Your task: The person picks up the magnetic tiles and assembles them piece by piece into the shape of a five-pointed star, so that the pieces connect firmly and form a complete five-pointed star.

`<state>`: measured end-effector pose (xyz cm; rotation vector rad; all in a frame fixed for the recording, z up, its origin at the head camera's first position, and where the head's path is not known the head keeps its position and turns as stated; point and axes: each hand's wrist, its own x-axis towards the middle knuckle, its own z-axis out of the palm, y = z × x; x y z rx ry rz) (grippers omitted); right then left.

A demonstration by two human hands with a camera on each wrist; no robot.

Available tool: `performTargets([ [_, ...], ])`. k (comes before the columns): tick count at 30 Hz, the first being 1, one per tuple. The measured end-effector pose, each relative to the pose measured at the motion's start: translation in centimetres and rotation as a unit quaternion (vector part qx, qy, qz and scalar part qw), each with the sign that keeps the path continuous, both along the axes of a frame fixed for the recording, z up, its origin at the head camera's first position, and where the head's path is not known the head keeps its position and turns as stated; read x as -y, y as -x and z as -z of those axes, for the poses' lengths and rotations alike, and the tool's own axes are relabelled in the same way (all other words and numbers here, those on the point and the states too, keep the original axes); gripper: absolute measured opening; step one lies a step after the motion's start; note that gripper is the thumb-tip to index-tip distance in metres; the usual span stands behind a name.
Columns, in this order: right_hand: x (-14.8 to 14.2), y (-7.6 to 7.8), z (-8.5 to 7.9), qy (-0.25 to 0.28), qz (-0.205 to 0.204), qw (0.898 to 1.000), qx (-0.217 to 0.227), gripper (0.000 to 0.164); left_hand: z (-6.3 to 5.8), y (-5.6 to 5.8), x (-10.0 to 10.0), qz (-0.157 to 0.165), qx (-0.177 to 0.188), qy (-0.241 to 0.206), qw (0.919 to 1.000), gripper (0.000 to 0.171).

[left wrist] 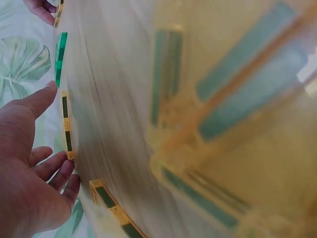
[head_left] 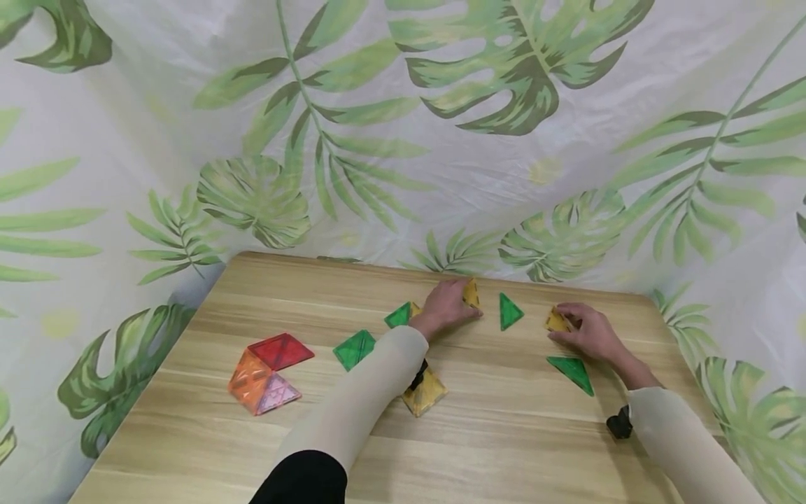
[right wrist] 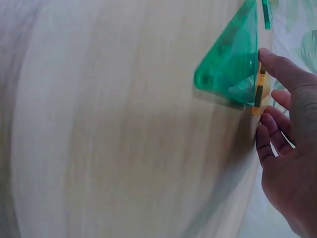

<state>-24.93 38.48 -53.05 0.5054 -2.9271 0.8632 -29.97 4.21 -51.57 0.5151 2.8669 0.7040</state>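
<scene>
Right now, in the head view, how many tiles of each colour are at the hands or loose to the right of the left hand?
Green: 2 (far triangle, near triangle)
Yellow: 2 (left tile at the left hand, right tile at the right hand)
Total: 4

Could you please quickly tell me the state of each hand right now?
Left hand: closed, holding a yellow tile between thumb and fingers.
Right hand: closed, holding a second yellow tile the same way.
</scene>
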Motion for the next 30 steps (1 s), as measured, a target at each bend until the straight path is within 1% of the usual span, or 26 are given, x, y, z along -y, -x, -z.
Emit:
performTargets([
  [6,0.5,0.0,0.5,-0.006,0.004,1.0,-0.014,0.053,0.1,0.1,-0.4,-0.01,-0.013,0.013,0.9998,0.087],
  [13,1.0,0.1,1.0,0.013,0.011,0.999,-0.031,0.048,0.3,-0.3,-1.0,-0.036,-0.032,0.022,0.9986,0.086],
  [17,1.2,0.1,1.3,0.025,0.011,0.999,-0.035,0.043,0.2,-0.4,-1.2,-0.047,-0.035,0.025,0.998,0.084],
  [21,1.2,0.0,1.4,0.03,0.009,0.999,-0.033,0.041,0.2,-0.4,-1.4,-0.049,-0.03,0.029,0.9979,0.084],
  [24,1.3,0.0,1.3,0.029,0.011,0.999,-0.03,0.04,0.2,-0.3,-1.5,-0.05,-0.032,0.029,0.9978,0.082],
  [30,1.3,-0.6,0.3,0.03,0.011,0.999,-0.013,0.041,0.1,-0.2,-1.5,-0.053,-0.047,0.027,0.9971,0.075],
])
